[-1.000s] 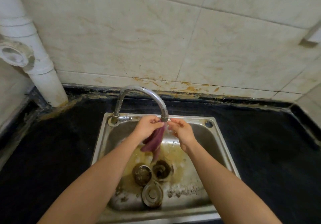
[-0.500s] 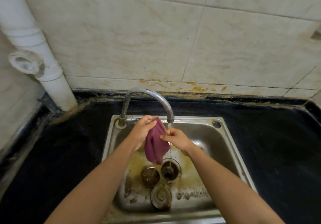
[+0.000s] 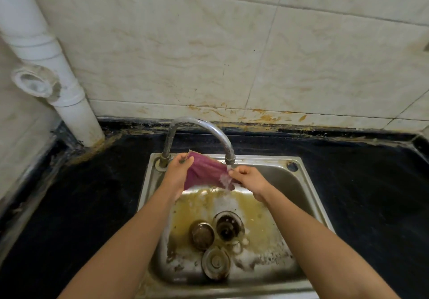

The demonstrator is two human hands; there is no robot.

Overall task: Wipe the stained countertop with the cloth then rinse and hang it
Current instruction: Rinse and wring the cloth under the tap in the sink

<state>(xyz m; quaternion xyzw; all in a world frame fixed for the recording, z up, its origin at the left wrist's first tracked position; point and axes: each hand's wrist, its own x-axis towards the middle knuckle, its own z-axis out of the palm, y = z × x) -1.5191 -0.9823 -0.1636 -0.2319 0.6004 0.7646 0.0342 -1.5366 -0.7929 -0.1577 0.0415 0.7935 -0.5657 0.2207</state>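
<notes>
While water pours from the faucet (image 3: 199, 131) onto it, the purple cloth (image 3: 204, 173) is stretched just under the spout. The left hand (image 3: 177, 174) grips its corner beside the faucet's base, and the right hand (image 3: 249, 180) pinches the wet edge below the spout, both over the sink (image 3: 308, 182) in the black counter (image 3: 359, 182).

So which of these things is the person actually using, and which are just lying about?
In use: cloth, gripped by left hand and right hand; tap, running onto it; sink.
Lying about: strainer and plug on the sink floor; white pipe in the corner.
</notes>
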